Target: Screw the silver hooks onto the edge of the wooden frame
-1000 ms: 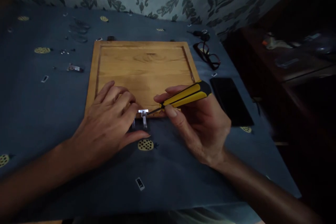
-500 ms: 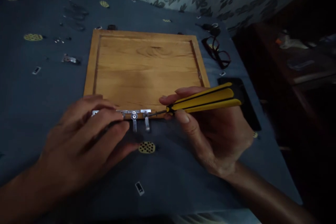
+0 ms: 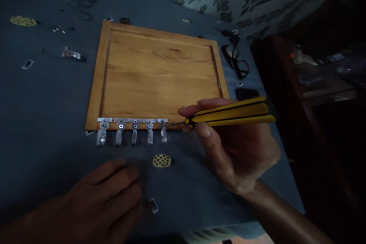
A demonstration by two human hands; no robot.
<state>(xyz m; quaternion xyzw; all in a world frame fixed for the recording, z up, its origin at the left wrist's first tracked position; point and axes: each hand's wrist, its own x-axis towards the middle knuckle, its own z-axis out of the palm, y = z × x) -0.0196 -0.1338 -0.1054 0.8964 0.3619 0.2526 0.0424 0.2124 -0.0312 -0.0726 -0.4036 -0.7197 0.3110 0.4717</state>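
A wooden board [image 3: 154, 72] lies on a dark blue cloth. Along its near edge sit several metal hooks [image 3: 134, 129] fixed with screws. My right hand [image 3: 237, 148] grips a yellow and black screwdriver [image 3: 228, 112], its tip resting on the rightmost hook [image 3: 162, 129]. My left hand [image 3: 105, 202] rests flat on the cloth below the hooks, fingers loosely apart, holding nothing.
A loose metal hook [image 3: 71, 54] and small screws [image 3: 57, 28] lie on the cloth at the left. Glasses [image 3: 237, 59] and keys [image 3: 230, 34] sit right of the board, with a black phone [image 3: 246, 93] beyond my right hand. A dark wooden shelf [image 3: 314, 80] stands at right.
My left hand has pulled back from the board's near edge toward me, uncovering the row of hooks. My right hand keeps the screwdriver tip on the rightmost hook. The view has tilted.
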